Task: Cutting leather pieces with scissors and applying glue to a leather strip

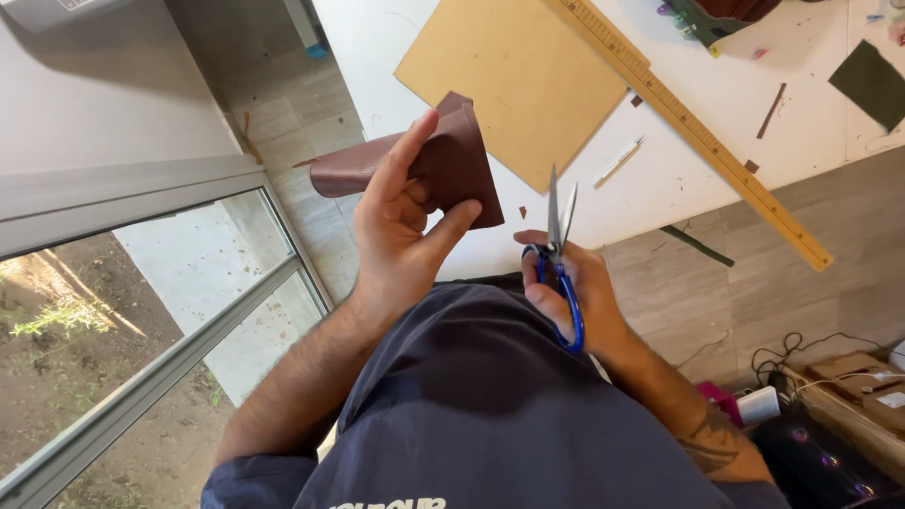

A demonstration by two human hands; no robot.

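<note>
We see the left hand (401,231) gripping a curled dark-red leather piece (452,165) above the white table (754,104); the right hand (570,297) closes around blue-handled scissors (558,254), blades slightly parted, just beside the leather.

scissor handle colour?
Blue, on the scissors in the right hand; head view.

scissors (558,259): 1 | leather pieces (443,160): 1 held | tan board (514,80): 1 | ruler (693,127): 1 | scraps: perhaps several
</note>
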